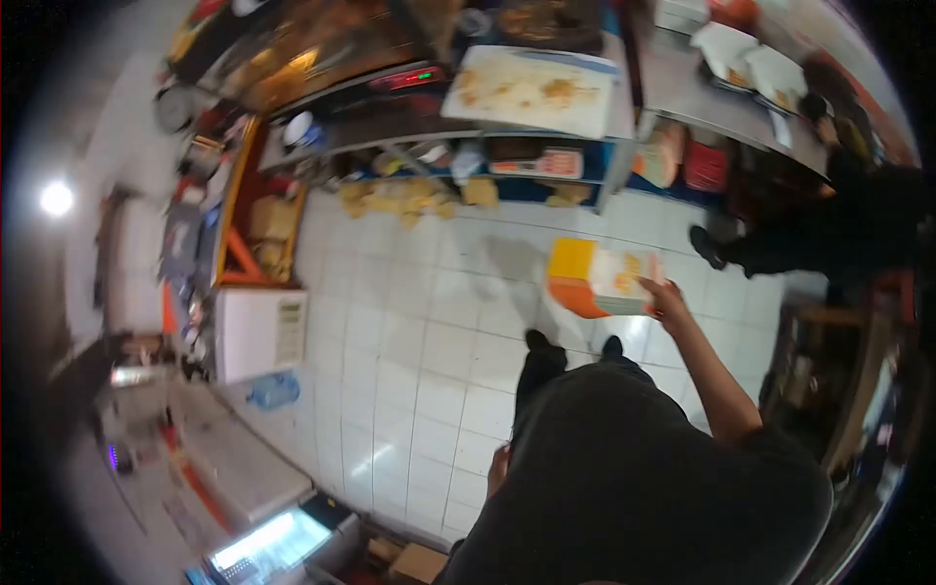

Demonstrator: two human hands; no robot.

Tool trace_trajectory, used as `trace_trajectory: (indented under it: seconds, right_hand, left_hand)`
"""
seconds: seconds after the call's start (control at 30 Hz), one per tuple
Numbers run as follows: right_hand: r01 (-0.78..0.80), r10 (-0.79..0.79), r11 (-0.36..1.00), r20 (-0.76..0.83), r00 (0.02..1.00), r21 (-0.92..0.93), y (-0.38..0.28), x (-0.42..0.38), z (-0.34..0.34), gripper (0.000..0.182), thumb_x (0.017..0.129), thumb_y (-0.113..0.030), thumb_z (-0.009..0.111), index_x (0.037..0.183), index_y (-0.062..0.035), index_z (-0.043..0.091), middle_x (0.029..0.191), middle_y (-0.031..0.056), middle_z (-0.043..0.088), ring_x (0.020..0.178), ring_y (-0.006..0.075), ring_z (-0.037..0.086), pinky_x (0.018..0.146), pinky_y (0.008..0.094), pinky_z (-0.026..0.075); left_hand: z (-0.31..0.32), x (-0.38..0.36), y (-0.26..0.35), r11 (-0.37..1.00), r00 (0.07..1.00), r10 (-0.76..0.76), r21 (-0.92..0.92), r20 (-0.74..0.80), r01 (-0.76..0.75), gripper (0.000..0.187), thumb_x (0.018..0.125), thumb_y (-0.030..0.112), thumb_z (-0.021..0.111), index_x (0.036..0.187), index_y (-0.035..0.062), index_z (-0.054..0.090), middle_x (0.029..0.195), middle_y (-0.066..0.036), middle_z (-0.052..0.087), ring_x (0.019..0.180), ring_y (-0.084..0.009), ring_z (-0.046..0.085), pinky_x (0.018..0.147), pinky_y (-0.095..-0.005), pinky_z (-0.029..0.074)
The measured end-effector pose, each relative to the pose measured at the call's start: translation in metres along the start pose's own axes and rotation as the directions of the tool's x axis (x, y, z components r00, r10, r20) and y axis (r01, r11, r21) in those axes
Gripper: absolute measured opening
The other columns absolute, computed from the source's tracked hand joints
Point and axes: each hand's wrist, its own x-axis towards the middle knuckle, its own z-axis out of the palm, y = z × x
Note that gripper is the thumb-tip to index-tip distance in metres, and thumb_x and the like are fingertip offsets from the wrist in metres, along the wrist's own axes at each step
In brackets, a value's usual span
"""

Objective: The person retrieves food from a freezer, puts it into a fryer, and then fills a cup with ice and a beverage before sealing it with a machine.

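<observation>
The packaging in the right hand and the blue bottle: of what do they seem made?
The packaging looks like smooth printed paperboard: flat coloured faces, straight edges. The bottle is likely translucent plastic: light shows through its blue; blur leaves glass possible.

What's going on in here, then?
Someone in dark clothes stands on a tiled floor, their right hand gripping a yellow, orange and white package by one end. Their left hand is low beside the body, partly hidden. Another person is near a table holding white boxes.
</observation>
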Motion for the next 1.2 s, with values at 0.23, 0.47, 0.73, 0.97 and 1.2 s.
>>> trace_trajectory:
  seconds: [0.23,0.47,0.73,0.97,1.2]
  right_hand:
    - [-0.086,0.084,0.994,0.023,0.996,0.068,-0.003,0.06,0.128,0.046,0.077,-0.018,0.076,0.107,0.0063,0.051,0.086,0.0112,0.063,0.069,0.0188,0.065,0.056,0.0303,0.055]
    - [0.14,-0.101,0.988,0.416,0.904,-0.066,-0.042,0.114,0.344,0.039,0.081,-0.011,0.068,0.117,-0.0029,0.053,0.094,0.008,0.064,0.071,0.0164,0.064,0.055,0.0293,0.052]
    - [0.184,-0.151,0.982,0.751,0.642,0.04,-0.146,0.121,0.669,0.038,0.082,-0.005,0.067,0.117,-0.0016,0.051,0.103,0.0069,0.063,0.087,0.0164,0.064,0.073,0.0296,0.054]
    - [0.105,0.006,0.993,0.894,0.448,-0.059,-0.13,0.152,0.949,0.04,0.085,-0.004,0.063,0.123,-0.0025,0.049,0.112,0.0082,0.06,0.102,0.0189,0.06,0.086,0.0337,0.05]
    - [0.296,0.251,0.932,0.961,-0.115,-0.208,-0.084,0.11,1.229,0.039,0.088,-0.007,0.06,0.126,-0.0032,0.048,0.114,0.007,0.059,0.106,0.0156,0.058,0.09,0.0318,0.047]
  left_hand:
    - [-0.107,-0.008,0.012,0.979,0.97,-0.181,-0.067,0.159,0.194,0.056,0.091,0.042,0.057,0.135,0.0096,0.046,0.102,-0.01,0.066,0.088,-0.0201,0.06,0.077,-0.033,0.048]
    - [-0.294,0.211,0.168,0.384,0.999,0.034,-0.923,-0.009,-0.021,0.074,0.087,0.052,0.059,0.147,0.0224,0.028,0.136,-0.009,0.049,0.123,-0.0238,0.045,0.098,-0.0425,0.037]
    - [-0.596,0.366,0.286,-0.013,0.857,0.346,-0.915,-0.383,-0.403,0.082,0.087,0.059,0.053,0.15,0.0252,0.013,0.147,-0.003,0.031,0.132,-0.0233,0.033,0.106,-0.0476,0.03]
    - [-0.761,0.425,0.171,-0.346,0.796,0.261,-0.823,-0.546,-0.451,0.063,0.089,0.059,0.048,0.137,0.0181,0.039,0.138,-0.002,0.043,0.129,-0.0241,0.037,0.108,-0.0508,0.027]
    - [-0.915,0.394,0.062,-0.047,0.521,-0.178,-0.521,-0.835,-0.852,0.079,0.081,0.06,0.06,0.14,0.0144,0.036,0.138,-0.002,0.044,0.129,-0.0202,0.038,0.107,-0.0493,0.026]
